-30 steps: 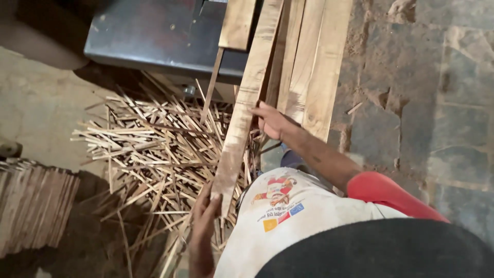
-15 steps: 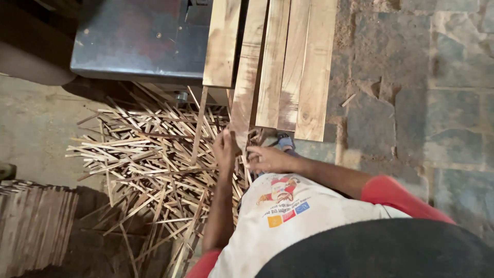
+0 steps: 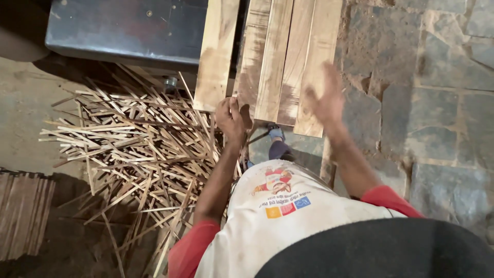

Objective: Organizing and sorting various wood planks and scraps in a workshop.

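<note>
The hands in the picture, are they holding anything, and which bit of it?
The left hand grips the near end of a wooden plank in the leaning row. The right hand, blurred, is open over the outer plank, holding nothing.

dim warm light, right hand motion-blurred

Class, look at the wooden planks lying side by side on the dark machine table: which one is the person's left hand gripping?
The second plank from the left. The left hand grips its near end; the leftmost plank and the two on the right go ungripped, the right hand open above them.
</note>
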